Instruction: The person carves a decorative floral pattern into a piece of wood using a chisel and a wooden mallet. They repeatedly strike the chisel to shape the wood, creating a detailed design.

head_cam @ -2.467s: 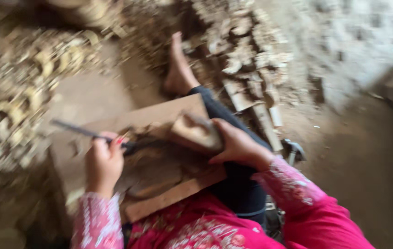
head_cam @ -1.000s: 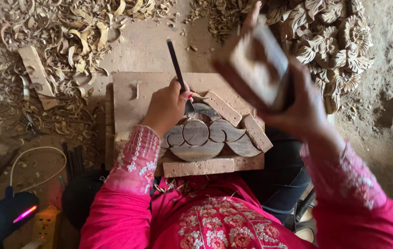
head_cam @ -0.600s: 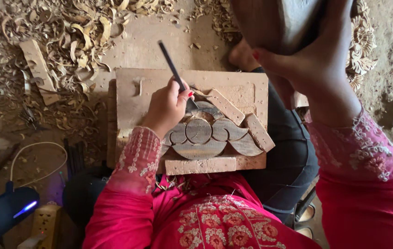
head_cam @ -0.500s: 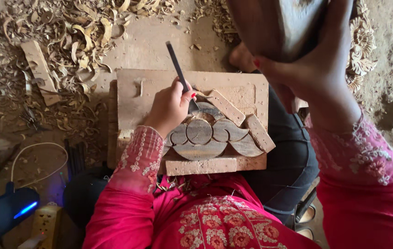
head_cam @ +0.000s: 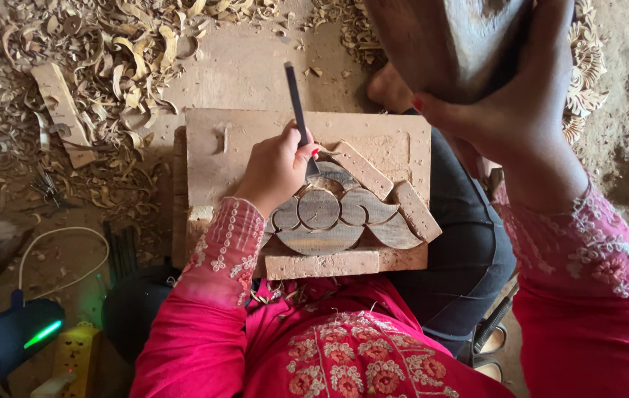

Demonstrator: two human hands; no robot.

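A flat wooden board rests on my lap. On it lies a carved wooden piece with curved petal shapes, hemmed in by wooden blocks. My left hand grips a dark metal chisel, its tip set on the top of the carving. My right hand is raised close to the camera, closed around a large wooden mallet block that fills the upper right.
Wood shavings and a loose wood strip cover the ground at upper left. Finished carved pieces pile at upper right. A dark device with a green light, a white cable and spare chisels lie at lower left.
My right hand has lifted the wooden mallet block up toward the camera. The chisel in my left hand has tilted more upright on the carving.
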